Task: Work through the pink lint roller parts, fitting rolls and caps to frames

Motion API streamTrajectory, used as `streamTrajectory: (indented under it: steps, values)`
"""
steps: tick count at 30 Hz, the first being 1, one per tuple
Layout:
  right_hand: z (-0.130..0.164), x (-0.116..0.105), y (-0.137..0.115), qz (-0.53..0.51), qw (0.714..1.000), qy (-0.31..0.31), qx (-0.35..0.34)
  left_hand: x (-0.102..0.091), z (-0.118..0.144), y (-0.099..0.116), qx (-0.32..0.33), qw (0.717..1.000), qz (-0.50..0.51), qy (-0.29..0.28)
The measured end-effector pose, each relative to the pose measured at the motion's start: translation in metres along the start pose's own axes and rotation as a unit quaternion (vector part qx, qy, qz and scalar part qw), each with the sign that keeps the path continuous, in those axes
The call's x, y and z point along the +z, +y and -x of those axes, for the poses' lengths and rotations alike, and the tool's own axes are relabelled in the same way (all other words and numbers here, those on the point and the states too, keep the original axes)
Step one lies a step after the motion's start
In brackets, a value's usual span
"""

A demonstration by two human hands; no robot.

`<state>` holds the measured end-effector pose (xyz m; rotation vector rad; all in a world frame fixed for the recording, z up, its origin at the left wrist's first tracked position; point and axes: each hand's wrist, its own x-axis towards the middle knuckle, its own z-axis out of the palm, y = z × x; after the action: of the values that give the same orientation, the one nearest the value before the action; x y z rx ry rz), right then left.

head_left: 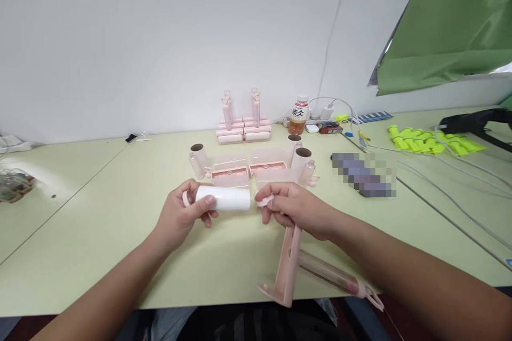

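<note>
My left hand (182,213) is closed around a white lint roller refill (230,199), held level above the table. A pink ring-like end piece (186,199) shows at the roll's left end. My right hand (294,206) pinches a small pink end cap (264,201), just apart from the roll's right end. Under the right hand is a pink lint roller frame (288,269) with a clear handle (330,273) ending in a pink loop. The frame's top meets the hand; whether the lower fingers grip it I cannot tell.
Ahead lie open pink roller cases (230,172) beside rolls with brown cores (302,160). Several assembled pink rollers (244,130) stand by the wall. To the right are a drink bottle (298,115), a pixelated phone-like object (362,175), white cables (420,149) and yellow-green pieces (432,141).
</note>
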<state>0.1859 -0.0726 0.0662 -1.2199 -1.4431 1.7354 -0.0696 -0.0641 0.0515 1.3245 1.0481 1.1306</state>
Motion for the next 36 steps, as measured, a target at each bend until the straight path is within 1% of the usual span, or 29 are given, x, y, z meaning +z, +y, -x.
streamTrajectory:
  steps: [3,5,6,10,13,16,18,21,24,28,33,36]
  values:
    - [-0.003,0.005,0.008,0.101,0.994,-0.043,0.021,-0.017,0.016,-0.012,-0.031,0.996,-0.084,0.027]
    - [-0.007,0.007,0.014,0.148,0.987,-0.058,0.025,-0.022,0.022,-0.018,-0.044,0.987,-0.147,0.037]
    - [-0.010,0.008,0.016,0.161,0.985,-0.060,0.027,-0.023,0.024,-0.019,-0.040,0.982,-0.179,0.039]
    - [-0.019,0.010,0.022,0.173,0.981,-0.070,0.053,-0.021,0.027,-0.018,0.007,0.957,-0.288,0.023]
    - [-0.019,0.010,0.022,0.176,0.979,-0.076,0.075,-0.022,0.026,-0.017,0.010,0.942,-0.334,0.003]
    - [-0.017,0.009,0.018,0.187,0.976,-0.078,0.079,-0.027,0.024,-0.021,0.023,0.929,-0.370,-0.023]
    - [-0.016,0.009,0.017,0.188,0.975,-0.084,0.079,-0.032,0.022,-0.025,0.046,0.912,-0.405,-0.034]
    - [-0.016,0.008,0.017,0.183,0.975,-0.092,0.083,-0.036,0.019,-0.031,0.064,0.883,-0.464,-0.030]
    - [-0.017,0.007,0.019,0.187,0.975,-0.087,0.081,-0.036,0.016,-0.035,0.046,0.865,-0.499,-0.024]
    - [-0.016,0.006,0.020,0.187,0.975,-0.090,0.073,-0.036,0.014,-0.037,0.035,0.855,-0.516,-0.021]
    - [-0.012,0.010,0.015,0.185,0.976,-0.110,0.039,-0.041,0.014,-0.034,0.026,0.837,-0.546,-0.031]
    - [-0.009,0.013,0.013,0.178,0.976,-0.122,0.011,-0.047,0.018,-0.030,0.012,0.835,-0.550,-0.036]
